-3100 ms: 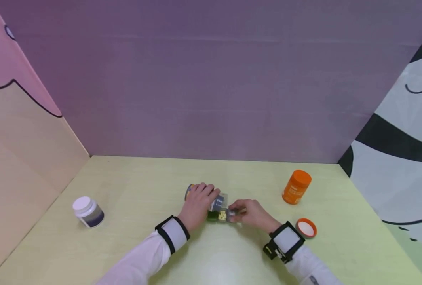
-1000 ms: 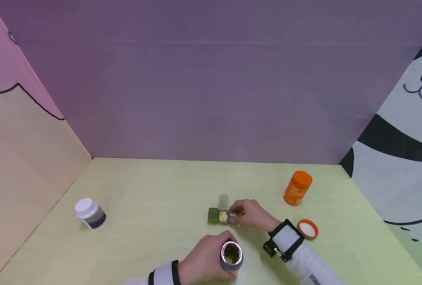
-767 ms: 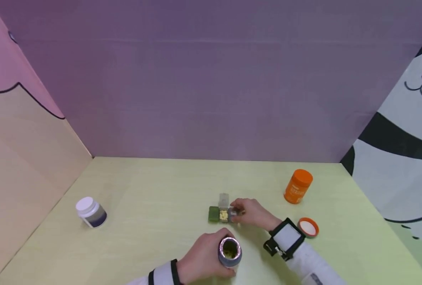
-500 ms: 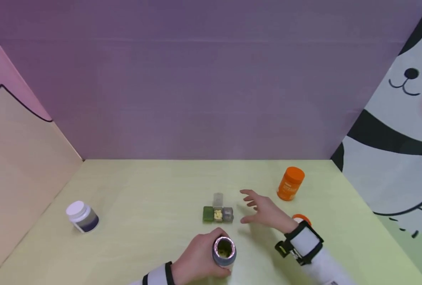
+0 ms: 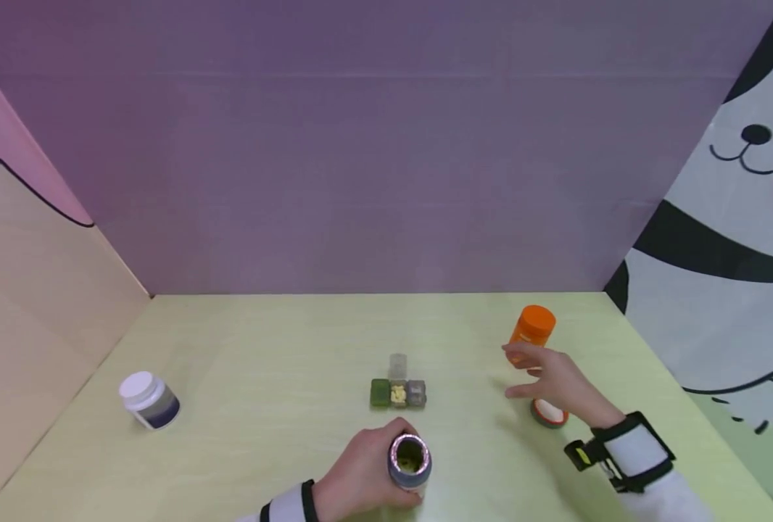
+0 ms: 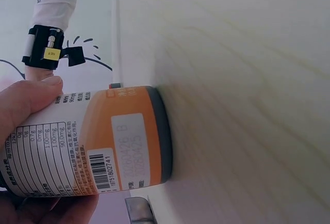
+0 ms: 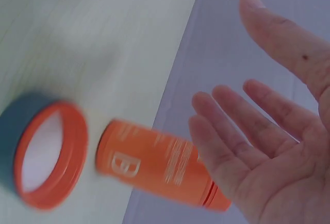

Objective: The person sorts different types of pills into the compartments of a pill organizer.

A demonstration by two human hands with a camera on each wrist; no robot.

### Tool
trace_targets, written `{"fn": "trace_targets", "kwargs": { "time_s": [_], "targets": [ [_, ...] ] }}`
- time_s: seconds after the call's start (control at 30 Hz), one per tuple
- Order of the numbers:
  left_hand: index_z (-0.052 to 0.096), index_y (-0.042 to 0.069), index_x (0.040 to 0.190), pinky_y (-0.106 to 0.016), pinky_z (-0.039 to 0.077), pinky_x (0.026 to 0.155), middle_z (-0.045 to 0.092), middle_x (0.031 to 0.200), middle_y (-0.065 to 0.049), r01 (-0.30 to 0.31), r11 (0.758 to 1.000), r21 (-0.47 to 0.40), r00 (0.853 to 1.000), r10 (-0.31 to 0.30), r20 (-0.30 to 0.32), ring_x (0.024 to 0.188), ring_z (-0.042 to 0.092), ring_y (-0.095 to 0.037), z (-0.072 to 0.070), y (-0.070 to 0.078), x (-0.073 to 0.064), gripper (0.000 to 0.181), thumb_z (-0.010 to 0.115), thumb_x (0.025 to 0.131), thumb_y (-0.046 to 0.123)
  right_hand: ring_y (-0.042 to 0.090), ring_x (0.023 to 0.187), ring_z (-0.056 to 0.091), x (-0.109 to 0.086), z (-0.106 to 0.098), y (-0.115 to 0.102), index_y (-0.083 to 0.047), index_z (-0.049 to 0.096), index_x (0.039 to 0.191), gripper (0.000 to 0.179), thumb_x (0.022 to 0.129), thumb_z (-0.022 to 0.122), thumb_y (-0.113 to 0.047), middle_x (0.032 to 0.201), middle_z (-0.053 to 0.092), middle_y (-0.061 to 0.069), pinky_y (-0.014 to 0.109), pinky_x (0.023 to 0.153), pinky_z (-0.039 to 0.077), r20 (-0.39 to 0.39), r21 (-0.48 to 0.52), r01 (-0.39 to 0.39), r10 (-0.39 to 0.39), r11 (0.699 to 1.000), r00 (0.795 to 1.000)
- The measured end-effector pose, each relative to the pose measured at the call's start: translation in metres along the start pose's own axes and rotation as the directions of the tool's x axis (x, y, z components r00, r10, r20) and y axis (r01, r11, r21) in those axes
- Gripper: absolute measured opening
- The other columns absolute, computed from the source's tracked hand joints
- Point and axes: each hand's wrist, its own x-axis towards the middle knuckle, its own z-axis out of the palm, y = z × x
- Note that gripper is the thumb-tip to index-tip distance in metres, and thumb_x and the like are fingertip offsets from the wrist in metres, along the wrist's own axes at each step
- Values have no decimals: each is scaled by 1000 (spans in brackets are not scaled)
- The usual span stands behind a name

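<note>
Now that the person's right hand (image 5: 559, 380) has left the small three-part pill box (image 5: 380, 392), it hangs over the counter (image 5: 262, 449) near an upturned, orange-rimmed lid (image 5: 551, 414), its fingers well parted and holding nothing. From where I stand, that leaves the box sitting untouched mid-counter, the clear flap (image 5: 397, 365) of its middle compartment open and small pale-yellow pieces (image 5: 398, 395) inside; attention seems to have turned from the box to the lid's side. The left hand (image 5: 363, 467) has its fingers curled round an open jar (image 5: 411, 480), mouth upward, something yellowish within; I cannot tell whether its base touches the counter. Beyond the lid, partly hidden by the right hand, stands an orange bottle (image 5: 534, 322). A white-capped bottle (image 5: 149, 400) stands well apart, toward the left.
</note>
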Motion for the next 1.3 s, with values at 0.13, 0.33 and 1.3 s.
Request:
{"fn": "trace_targets", "kwargs": {
  "time_s": [0.13, 0.33, 1.3],
  "targets": [
    [53, 24, 96, -20, 45, 69, 59, 86, 15, 5, 1000, 0, 1000, -5, -2, 79, 56, 0, 0, 1, -1, 55, 84, 52, 15, 34, 93, 59, -8, -6, 12, 5, 53, 119, 64, 65, 80, -17, 112, 59, 22, 45, 79, 49, 7, -22, -22, 22, 1000, 1000],
    [53, 23, 96, -20, 45, 70, 60, 87, 15, 7, 1000, 6, 1000, -7, -1, 80, 56, -1, -1, 0, 0, 55, 84, 52, 15, 29, 85, 59, -18, -10, 33, 5, 55, 116, 63, 65, 81, -21, 99, 62, 16, 40, 71, 50, 45, -94, -103, 107, 990, 993],
    [53, 22, 98, -19, 45, 72, 61, 88, 13, -24, 1000, 12, 1000, 25, -18, 82, 56, -1, -2, 1, 0, 56, 84, 52, 15, 6, 72, 49, -24, 24, -49, -6, 58, 104, 57, 53, 82, 3, 97, 54, 3, 21, 57, 48, -149, 18, 278, -272, 960, 951]
  ]
}}
